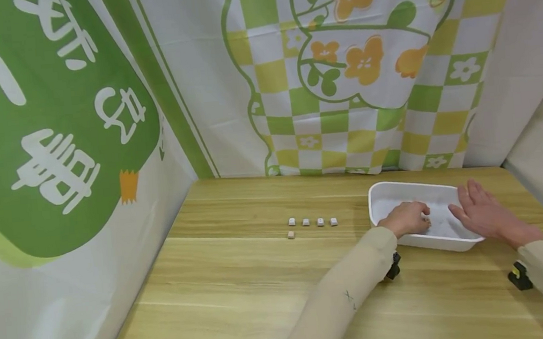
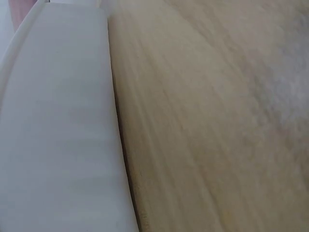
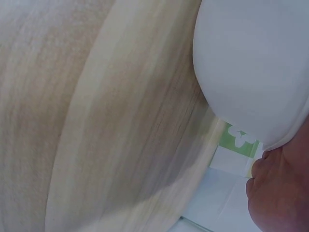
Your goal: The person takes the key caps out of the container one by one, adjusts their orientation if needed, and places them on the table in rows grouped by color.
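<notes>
A white rectangular tray (image 1: 438,241) sits on the wooden table at the right. My left hand (image 1: 408,218) reaches over its near rim, fingers bent down inside; whether they pinch anything is hidden. Against the tray's right end lies my right hand (image 1: 486,214), its fingers extended over the rim. The right wrist view catches part of that hand (image 3: 285,188) beside the tray's outer wall (image 3: 251,63). In the left wrist view only the tray's side (image 2: 67,121) and tabletop show clearly. Left of the tray, several small white keycaps (image 1: 320,222) form a row, with a beige keycap (image 1: 290,235) below its left end.
The wooden tabletop (image 1: 243,290) runs back to a patterned curtain (image 1: 336,131). Another curtain with green print (image 1: 58,172) hangs along the left side. Black wrist cameras (image 1: 520,276) are strapped at both sleeves.
</notes>
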`<action>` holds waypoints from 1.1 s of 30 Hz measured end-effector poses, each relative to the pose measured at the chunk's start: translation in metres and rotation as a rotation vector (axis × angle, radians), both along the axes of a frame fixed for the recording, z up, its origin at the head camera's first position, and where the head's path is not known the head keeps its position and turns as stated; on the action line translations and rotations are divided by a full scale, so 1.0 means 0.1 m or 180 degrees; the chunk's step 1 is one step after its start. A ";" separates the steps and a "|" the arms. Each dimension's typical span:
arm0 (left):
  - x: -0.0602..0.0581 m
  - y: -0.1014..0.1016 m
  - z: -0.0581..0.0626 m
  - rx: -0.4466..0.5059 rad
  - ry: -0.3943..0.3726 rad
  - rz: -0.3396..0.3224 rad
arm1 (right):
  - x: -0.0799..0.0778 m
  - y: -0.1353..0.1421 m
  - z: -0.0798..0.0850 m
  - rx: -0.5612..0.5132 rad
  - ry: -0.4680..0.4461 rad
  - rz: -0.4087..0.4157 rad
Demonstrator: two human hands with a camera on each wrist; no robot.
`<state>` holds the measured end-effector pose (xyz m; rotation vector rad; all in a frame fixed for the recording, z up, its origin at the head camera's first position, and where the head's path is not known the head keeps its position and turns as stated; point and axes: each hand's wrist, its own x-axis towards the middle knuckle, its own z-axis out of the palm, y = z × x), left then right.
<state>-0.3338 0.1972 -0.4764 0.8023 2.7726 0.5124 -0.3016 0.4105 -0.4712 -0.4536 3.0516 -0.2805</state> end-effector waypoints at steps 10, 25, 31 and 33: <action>-0.02 0.01 -0.01 -0.0243 0.0099 -0.0261 | -0.01 0.01 -0.05 -0.0008 0.0078 0.0017; -0.02 0.02 0.00 -0.0352 0.0076 -0.0312 | 0.02 -0.03 -0.02 -0.0116 0.0174 0.0016; -0.01 0.02 0.01 -0.0253 0.0127 -0.0231 | 0.04 -0.05 -0.01 -0.0048 0.0287 0.0056; -0.01 0.02 0.02 -0.0164 0.0254 -0.0211 | 0.04 -0.04 0.00 -0.0034 0.0286 0.0059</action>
